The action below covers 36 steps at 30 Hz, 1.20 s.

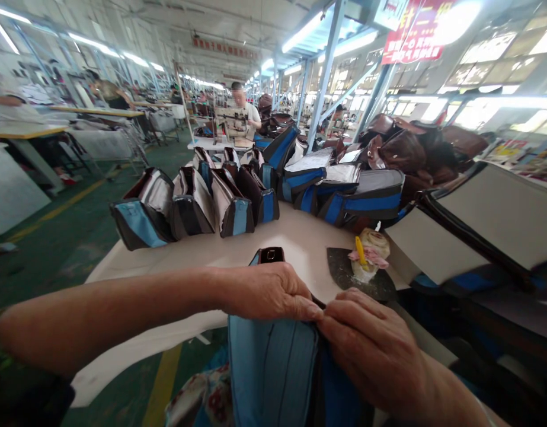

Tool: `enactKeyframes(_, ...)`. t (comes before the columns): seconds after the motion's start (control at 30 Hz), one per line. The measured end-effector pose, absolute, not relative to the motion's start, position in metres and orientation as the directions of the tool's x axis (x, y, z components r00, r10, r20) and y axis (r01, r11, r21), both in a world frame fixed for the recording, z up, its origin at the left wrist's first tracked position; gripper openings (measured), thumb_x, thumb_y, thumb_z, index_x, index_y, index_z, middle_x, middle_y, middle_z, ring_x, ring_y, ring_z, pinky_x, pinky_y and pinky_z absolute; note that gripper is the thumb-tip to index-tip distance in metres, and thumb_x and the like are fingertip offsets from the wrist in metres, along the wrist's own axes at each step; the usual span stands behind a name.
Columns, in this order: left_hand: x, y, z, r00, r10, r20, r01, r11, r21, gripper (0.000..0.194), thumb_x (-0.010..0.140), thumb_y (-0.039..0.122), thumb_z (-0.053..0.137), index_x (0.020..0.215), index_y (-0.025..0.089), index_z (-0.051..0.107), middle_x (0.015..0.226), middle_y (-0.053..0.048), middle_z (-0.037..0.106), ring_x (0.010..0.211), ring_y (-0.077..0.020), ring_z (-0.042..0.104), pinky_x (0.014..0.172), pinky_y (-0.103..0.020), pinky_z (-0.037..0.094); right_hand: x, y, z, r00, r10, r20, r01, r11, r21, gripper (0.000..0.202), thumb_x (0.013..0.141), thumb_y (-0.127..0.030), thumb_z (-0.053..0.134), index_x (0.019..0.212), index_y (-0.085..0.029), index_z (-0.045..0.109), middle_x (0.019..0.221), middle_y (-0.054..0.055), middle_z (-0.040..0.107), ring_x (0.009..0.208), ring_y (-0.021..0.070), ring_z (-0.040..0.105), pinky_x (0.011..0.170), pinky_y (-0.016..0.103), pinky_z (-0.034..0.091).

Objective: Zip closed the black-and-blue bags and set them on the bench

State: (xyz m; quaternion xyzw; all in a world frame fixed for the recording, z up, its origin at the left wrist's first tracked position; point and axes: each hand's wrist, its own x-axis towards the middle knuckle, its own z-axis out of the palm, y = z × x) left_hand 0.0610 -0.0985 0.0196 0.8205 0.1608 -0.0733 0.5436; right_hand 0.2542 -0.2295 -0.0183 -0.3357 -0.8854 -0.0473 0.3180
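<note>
A blue bag (pixel 273 367) with dark edging stands close to my body at the front edge of the table. My left hand (pixel 273 293) reaches across its top, with thumb and fingers pinched on the dark upper edge. Just to the right, my right hand (pixel 371 344) grips the same edge, its fingertips meeting those of the left. A small dark part with a square metal ring (pixel 271 255) shows behind my left hand. Both palms hide much of the bag's top and right side.
Several blue and dark bags (pixel 233 201) stand along the far side of the white table (pixel 188 267). A glue-stained pot (pixel 365 270) with a yellow handle sits on a dark pad. Brown bags (pixel 402 151) and large pale panels (pixel 499 219) are piled right. A person (pixel 250 112) works beyond.
</note>
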Motion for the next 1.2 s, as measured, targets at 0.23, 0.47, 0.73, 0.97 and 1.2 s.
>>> enactKeyframes(0.23,0.062,-0.118,0.021,0.995,0.088,0.044,0.029,-0.688,0.725,0.031,0.100,0.035,0.053,0.078,0.017,0.063,0.072,-0.002,0.059,0.070,-0.0146,0.053,0.068,-0.025,0.043,0.274,-0.239,-0.006,-0.264,0.920,0.291,0.439,0.383,-0.813,0.028,0.107,-0.023,0.045,0.094,-0.020,0.069,0.088,0.003,0.068,0.080,0.0148,0.063,0.070,0.027,0.047)
enactKeyframes(0.47,0.068,-0.120,0.038,0.979,-0.085,0.184,-0.140,-0.940,0.312,0.029,0.104,0.030,0.048,0.083,0.017,0.064,0.073,-0.003,0.063,0.066,-0.0171,0.054,0.063,-0.030,0.040,0.289,-0.221,0.035,-0.473,0.881,-0.012,0.546,0.282,-0.789,0.018,0.096,-0.027,0.065,0.084,-0.021,0.076,0.078,-0.002,0.061,0.072,0.0108,0.055,0.065,0.025,0.040)
enactKeyframes(0.73,0.068,-0.071,0.058,0.994,-0.078,0.083,-0.108,-0.875,0.471,0.039,0.106,0.047,0.042,0.087,0.019,0.061,0.084,-0.004,0.065,0.080,-0.0182,0.058,0.081,-0.030,0.042,0.251,-0.197,0.051,-0.222,0.971,0.087,0.684,0.218,-0.696,0.016,0.072,-0.006,0.060,0.061,-0.017,0.057,0.054,-0.008,0.044,0.052,0.0070,0.038,0.046,0.022,0.026)
enactKeyframes(0.97,0.030,-0.082,0.044,0.966,0.187,-0.177,0.250,-0.519,0.817,0.053,0.090,0.070,0.059,0.089,0.016,0.058,0.080,0.002,0.051,0.075,-0.0143,0.047,0.064,-0.023,0.038,0.230,-0.171,0.015,-0.408,0.912,-0.032,0.281,0.092,-0.955,0.033,0.094,-0.040,0.060,0.072,-0.015,0.060,0.066,-0.003,0.048,0.063,0.0109,0.042,0.057,0.024,0.034)
enactKeyframes(1.2,0.014,-0.091,0.021,0.942,0.262,-0.209,0.274,-0.242,0.931,0.039,0.079,0.049,0.082,0.086,0.016,0.063,0.065,0.007,0.044,0.058,-0.0091,0.037,0.050,-0.022,0.026,0.257,-0.157,-0.027,-0.551,0.832,0.065,0.180,0.195,-0.964,0.038,0.100,-0.052,0.054,0.092,-0.016,0.064,0.085,0.001,0.055,0.081,0.0167,0.048,0.074,0.030,0.038)
